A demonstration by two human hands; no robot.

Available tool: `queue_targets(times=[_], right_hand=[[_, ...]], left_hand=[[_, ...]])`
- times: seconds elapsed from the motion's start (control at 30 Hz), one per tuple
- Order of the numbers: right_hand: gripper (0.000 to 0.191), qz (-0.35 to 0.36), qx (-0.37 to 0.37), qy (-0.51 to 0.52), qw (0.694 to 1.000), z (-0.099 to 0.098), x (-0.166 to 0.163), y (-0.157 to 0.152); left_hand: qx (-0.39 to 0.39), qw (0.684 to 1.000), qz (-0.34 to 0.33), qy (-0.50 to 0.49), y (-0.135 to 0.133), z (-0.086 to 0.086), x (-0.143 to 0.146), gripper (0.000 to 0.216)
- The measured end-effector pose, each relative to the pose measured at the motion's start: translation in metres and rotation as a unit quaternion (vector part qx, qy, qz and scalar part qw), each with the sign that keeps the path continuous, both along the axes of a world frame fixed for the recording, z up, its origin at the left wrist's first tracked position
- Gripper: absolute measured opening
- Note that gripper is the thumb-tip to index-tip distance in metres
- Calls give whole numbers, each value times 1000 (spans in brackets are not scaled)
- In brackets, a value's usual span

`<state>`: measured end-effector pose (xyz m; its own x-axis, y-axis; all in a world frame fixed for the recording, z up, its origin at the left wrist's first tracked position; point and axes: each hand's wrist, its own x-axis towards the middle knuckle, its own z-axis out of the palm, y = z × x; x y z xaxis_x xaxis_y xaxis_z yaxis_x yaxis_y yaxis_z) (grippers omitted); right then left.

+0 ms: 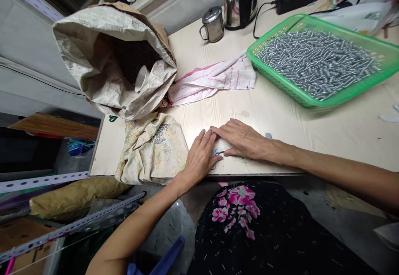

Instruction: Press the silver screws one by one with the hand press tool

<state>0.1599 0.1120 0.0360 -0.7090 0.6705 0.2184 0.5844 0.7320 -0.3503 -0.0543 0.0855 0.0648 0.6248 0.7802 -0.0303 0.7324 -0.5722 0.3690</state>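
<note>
My left hand (199, 156) lies flat on the pale table (280, 113) near its front edge, fingers stretched out. My right hand (241, 138) rests palm down just right of it, fingertips touching the left fingers. Between and under the two hands sits a small grey metal piece (219, 152), mostly covered; whether either hand grips it does not show. A green plastic basket (299, 94) full of small silvery metal pieces (314, 59) stands at the right rear.
A woven sack (102, 79) of dark material with a white cup (141, 78) in it stands at the left. A patterned cloth (149, 150), a pink-striped towel (212, 79), a lidded steel mug (213, 24) and a kettle (240, 1) are also on the table.
</note>
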Motion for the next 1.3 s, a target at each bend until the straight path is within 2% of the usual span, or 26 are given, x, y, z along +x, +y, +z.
queue_targets(times=[0.07,0.13,0.27,0.4,0.5,0.6,0.7,0.77,0.83,0.93,1.03,1.13,1.23,1.3], right_hand=[[78,-25,-10,-23,999,3,1,-1],[73,-63,-22,-55,996,8,2,-3],[39,-87,-38,-110,989,16,0,-7],[14,-65,-32,-100,992,15,-2,-15],[13,-58,-34,-66,996,7,-5,-22],[17,-62,-28,-58,996,1,-7,-25],[14,-75,-16,-71,995,3,-1,-18],[27,-67,-19,-78,994,7,7,-7],[35,-52,-30,-78,995,10,16,6],[27,-61,-30,-74,995,9,21,23],[20,-66,-17,-82,994,2,17,36],[19,-55,-14,-85,995,1,12,53],[16,-62,-17,-91,994,12,4,63],[14,-44,-4,-101,994,22,-8,59]], left_hand=[[-30,999,-36,23,15,-1,6,67],[-49,996,-43,58,23,1,12,67],[-61,990,-41,121,23,8,21,58],[-67,990,-25,123,14,8,27,32],[-63,992,-19,112,10,5,28,13],[-54,993,-20,102,12,2,27,12],[-32,996,-10,77,13,-2,23,20],[-1,999,10,51,7,-6,21,34],[43,998,24,30,-6,-12,20,43],[84,996,4,13,-33,-24,24,49],[75,997,-23,-9,-52,-35,29,56],[59,997,-28,-32,-58,-39,32,60],[57,997,-23,-46,-56,-38,32,68],[68,996,-23,-54,-56,-39,32,73]])
